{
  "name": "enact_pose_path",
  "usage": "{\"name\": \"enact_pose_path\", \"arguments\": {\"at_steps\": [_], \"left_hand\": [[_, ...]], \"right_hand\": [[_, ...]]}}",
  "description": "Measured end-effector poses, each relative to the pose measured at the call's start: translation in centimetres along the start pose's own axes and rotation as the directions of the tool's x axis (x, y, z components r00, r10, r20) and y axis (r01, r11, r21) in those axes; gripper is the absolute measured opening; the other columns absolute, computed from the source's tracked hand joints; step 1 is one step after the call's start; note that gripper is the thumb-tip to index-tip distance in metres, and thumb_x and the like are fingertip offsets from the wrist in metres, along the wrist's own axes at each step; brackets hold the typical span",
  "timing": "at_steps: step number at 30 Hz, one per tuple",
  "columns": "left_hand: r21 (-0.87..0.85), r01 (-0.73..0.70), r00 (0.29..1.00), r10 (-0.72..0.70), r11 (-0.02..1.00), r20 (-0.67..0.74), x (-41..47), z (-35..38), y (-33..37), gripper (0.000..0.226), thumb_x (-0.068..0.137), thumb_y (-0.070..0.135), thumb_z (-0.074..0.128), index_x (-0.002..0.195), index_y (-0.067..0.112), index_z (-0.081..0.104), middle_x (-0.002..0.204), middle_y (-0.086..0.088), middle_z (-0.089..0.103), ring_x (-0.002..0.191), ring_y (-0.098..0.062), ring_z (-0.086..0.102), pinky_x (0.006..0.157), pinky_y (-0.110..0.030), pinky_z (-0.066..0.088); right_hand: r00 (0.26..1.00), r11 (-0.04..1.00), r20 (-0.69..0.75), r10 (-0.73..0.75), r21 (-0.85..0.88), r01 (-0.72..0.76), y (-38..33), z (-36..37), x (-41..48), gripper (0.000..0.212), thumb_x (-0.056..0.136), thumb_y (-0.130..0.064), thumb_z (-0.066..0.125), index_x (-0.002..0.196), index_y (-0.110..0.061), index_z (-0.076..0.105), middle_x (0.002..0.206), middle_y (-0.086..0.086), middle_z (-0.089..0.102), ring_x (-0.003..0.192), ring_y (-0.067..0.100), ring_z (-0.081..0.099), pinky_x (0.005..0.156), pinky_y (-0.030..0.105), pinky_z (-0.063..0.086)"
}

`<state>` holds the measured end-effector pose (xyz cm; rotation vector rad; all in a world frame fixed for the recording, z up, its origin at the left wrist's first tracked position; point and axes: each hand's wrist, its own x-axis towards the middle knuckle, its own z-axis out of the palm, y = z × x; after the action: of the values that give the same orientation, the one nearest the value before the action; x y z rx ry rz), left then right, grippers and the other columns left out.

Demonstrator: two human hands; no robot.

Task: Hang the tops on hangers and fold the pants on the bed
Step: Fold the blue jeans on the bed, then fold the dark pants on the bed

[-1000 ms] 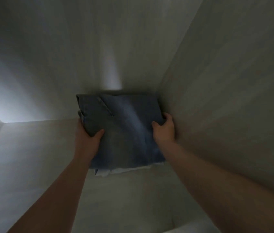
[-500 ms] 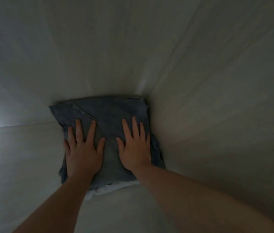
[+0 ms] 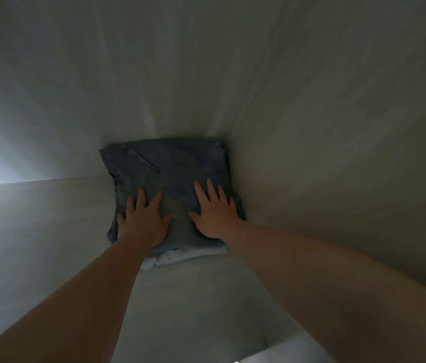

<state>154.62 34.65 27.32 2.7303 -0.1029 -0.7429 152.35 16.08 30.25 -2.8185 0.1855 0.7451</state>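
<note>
The left hand (image 3: 142, 222) lies flat on the folded jeans (image 3: 170, 163), grip wide, fingers straight and spread. Just right of it the right hand (image 3: 213, 212) presses the same way, grip wide, closed round nothing. The jeans lie under both palms and reach past the fingertips into a dim shelf (image 3: 49, 231) corner, atop a paler garment (image 3: 180, 255) showing by the wrists.

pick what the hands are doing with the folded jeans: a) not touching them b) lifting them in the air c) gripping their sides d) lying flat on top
d: the left hand and right hand both rest palm-down, fingers straight, on top of the folded jeans.
</note>
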Motion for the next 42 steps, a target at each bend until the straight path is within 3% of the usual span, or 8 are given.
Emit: {"name": "enact_pose_path", "arguments": {"at_steps": [5,10,13,18,24,32,38,42], "left_hand": [[-0.055,-0.114,0.992,0.116,0.992,0.047,-8.2,1.7,0.1,0.069,0.101,0.052,0.047,0.159,0.021,0.026,0.167,-0.007,0.021,0.152,-0.028,0.022,0.121,-0.046,0.022],[-0.447,-0.071,0.992,0.108,0.892,0.059,-16.4,0.6,1.1,0.052,0.103,0.038,0.054,0.150,0.017,0.046,0.153,-0.009,0.048,0.139,-0.025,0.046,0.113,-0.037,0.036],[-0.493,-0.123,0.991,0.077,0.861,-0.114,-21.0,-0.5,0.9,0.050,0.103,0.036,0.054,0.151,0.021,0.046,0.154,-0.005,0.047,0.140,-0.025,0.044,0.113,-0.037,0.036],[-0.427,-0.129,0.963,0.011,0.895,-0.268,-28.3,-0.7,-0.2,0.057,0.103,0.037,0.053,0.156,0.025,0.035,0.162,-0.007,0.033,0.150,-0.028,0.028,0.122,-0.039,0.024],[-0.453,-0.061,0.903,-0.145,0.890,-0.405,-37.4,0.2,0.9,0.058,0.102,0.041,0.055,0.155,0.025,0.038,0.164,-0.008,0.029,0.152,-0.027,0.023,0.123,-0.038,0.021],[-0.490,0.097,0.755,-0.385,0.866,-0.530,-51.8,5.2,4.5,0.054,0.102,0.044,0.052,0.153,0.031,0.040,0.164,0.000,0.029,0.154,-0.021,0.017,0.124,-0.042,0.020],[-0.431,0.282,0.573,-0.511,0.857,-0.640,-60.9,9.4,6.6,0.048,0.100,0.041,0.056,0.146,0.030,0.051,0.159,0.002,0.040,0.153,-0.021,0.019,0.126,-0.044,0.014],[-0.480,0.461,0.428,-0.661,0.747,-0.617,-66.5,12.6,7.0,0.052,0.096,0.040,0.060,0.146,0.034,0.048,0.160,0.005,0.037,0.154,-0.020,0.017,0.125,-0.044,0.009]], "right_hand": [[0.976,0.995,0.211,0.058,0.066,-0.073,-0.4,0.6,-6.6,0.075,0.098,-0.061,0.037,0.159,-0.038,0.000,0.168,-0.005,-0.014,0.155,0.029,-0.006,0.121,0.061,0.000],[0.984,0.997,0.176,0.005,0.073,-0.019,-1.3,0.3,-13.5,0.067,0.104,-0.055,0.033,0.161,-0.030,0.009,0.169,0.005,0.004,0.154,0.035,0.004,0.124,0.052,0.007],[0.998,0.993,0.066,-0.020,0.117,0.012,-2.0,0.2,-18.3,0.065,0.104,-0.053,0.034,0.161,-0.031,0.010,0.169,0.003,0.005,0.154,0.033,0.007,0.123,0.046,0.008],[0.998,0.981,-0.048,-0.035,0.190,0.043,-2.5,0.3,-26.1,0.063,0.103,-0.057,0.031,0.159,-0.043,0.005,0.169,-0.007,-0.005,0.155,0.023,-0.003,0.122,0.056,0.003],[0.951,0.949,-0.143,-0.275,0.121,0.292,-1.7,1.7,-33.6,0.065,0.102,-0.058,0.033,0.158,-0.044,0.003,0.168,-0.010,-0.009,0.154,0.022,-0.007,0.123,0.053,0.002],[0.814,0.807,-0.099,-0.572,0.108,0.580,2.7,3.6,-42.0,0.064,0.102,-0.055,0.037,0.158,-0.046,0.007,0.168,-0.013,-0.004,0.155,0.023,-0.004,0.123,0.050,0.009],[0.696,0.682,0.007,-0.718,0.205,0.702,3.3,5.8,-47.0,0.062,0.103,-0.049,0.040,0.158,-0.040,0.014,0.168,-0.013,0.003,0.155,0.020,0.000,0.123,0.044,0.012],[0.580,0.559,0.019,-0.814,0.296,0.775,1.7,6.9,-49.8,0.063,0.102,-0.040,0.050,0.158,-0.033,0.021,0.167,-0.007,0.016,0.154,0.020,0.009,0.122,0.045,0.017]]}}
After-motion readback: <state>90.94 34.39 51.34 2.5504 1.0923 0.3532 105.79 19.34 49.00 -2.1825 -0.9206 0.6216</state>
